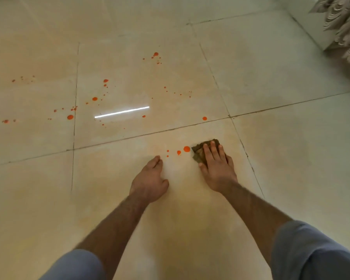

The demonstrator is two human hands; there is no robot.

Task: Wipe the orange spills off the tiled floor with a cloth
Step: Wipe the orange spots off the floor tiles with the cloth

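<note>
A brown cloth [200, 151] lies flat on the beige tiled floor [291, 138], and my right hand [217, 166] presses down on it with straight fingers. Just left of the cloth sits a large orange drop [186, 149], with smaller drops [178, 152] beside it. My left hand [150, 179] rests flat on the tile, a little left of those drops. Several more orange spots [70, 117] are scattered over the tiles farther away, to the left and centre.
A white patterned piece of furniture or fabric [343, 27] stands at the far right corner. Dark grout lines [150, 133] cross the floor. A bright light reflection [121, 112] shows on the middle tile.
</note>
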